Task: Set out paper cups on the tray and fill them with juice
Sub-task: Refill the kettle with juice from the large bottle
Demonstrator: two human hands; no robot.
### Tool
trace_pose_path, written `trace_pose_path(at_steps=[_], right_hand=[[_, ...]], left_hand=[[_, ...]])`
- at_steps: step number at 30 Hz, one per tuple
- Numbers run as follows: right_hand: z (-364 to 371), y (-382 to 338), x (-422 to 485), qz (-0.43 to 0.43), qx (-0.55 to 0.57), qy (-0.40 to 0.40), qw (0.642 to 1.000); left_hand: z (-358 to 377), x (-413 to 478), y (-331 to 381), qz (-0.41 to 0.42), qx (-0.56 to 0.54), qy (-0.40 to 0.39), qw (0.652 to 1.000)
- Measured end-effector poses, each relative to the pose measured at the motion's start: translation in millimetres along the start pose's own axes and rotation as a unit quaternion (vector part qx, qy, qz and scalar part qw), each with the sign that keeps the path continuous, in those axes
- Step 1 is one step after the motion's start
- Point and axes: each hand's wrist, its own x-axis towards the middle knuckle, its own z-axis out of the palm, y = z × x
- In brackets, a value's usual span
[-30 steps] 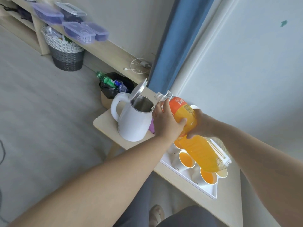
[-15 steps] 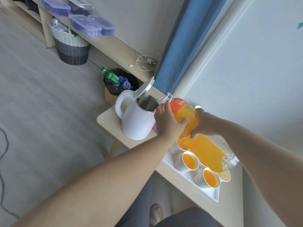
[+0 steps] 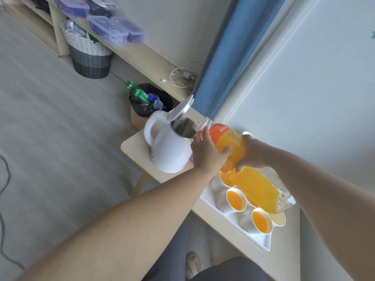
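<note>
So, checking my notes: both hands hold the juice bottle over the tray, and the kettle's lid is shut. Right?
No: the kettle's lid stands open, as the head view shows. The left hand and right hand do hold the juice bottle over the tray.

Kettle (image 3: 168,151) on left end of table (image 3: 134,145); tray (image 3: 261,242) to its right on same table, cups (image 3: 235,199) standing in tray. Bottle (image 3: 255,185) tilted above cups, neck toward kettle. Bin (image 3: 142,110) on floor behind table, basket (image 3: 89,57) farther left under shelf (image 3: 146,57).

- juice bottle (image 3: 256,187): orange label (image 3: 229,141) carries white characters and a block of fine print, both too blurred to read
- No other text legible
</note>
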Motion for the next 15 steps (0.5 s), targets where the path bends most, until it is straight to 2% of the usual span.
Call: trace_pose_path(at_steps=[15], right_hand=[[-3.7,-6.3,2.7,0.009,-0.019,-0.014,1.0]], left_hand=[[3.9,8.1,-7.0,-0.027,-0.035,-0.011,0.999]])
